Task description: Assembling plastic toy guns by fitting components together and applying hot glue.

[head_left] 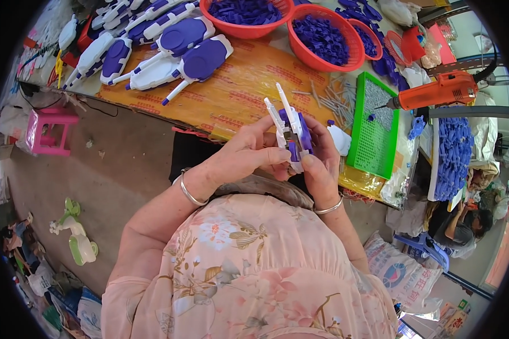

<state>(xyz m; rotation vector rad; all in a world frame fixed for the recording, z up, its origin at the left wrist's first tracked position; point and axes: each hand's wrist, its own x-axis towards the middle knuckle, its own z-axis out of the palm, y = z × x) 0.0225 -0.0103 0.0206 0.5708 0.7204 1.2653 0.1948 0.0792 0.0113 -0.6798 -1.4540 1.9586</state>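
Note:
In front of my chest, at the table's near edge, I hold a white and purple plastic housing [305,135] between both hands. Two slim white prongs stick up from it, and its white and purple sides are slightly apart. My left hand [251,150] grips the white side, thumb across its lower part. The purple side lies in my right hand [322,155], thumb at the bottom and fingers behind. My palms hide some of the housing. Just right of my right hand, a flat white piece [339,139] rests on the table.
White and purple housings [203,59] pile up at the back left. Red baskets [328,66] hold purple parts. A green tray [373,150] holds small metal pieces beside loose grey rods [339,96]. Above it hangs an orange electric screwdriver [438,90]. Another person [464,226] sits at far right.

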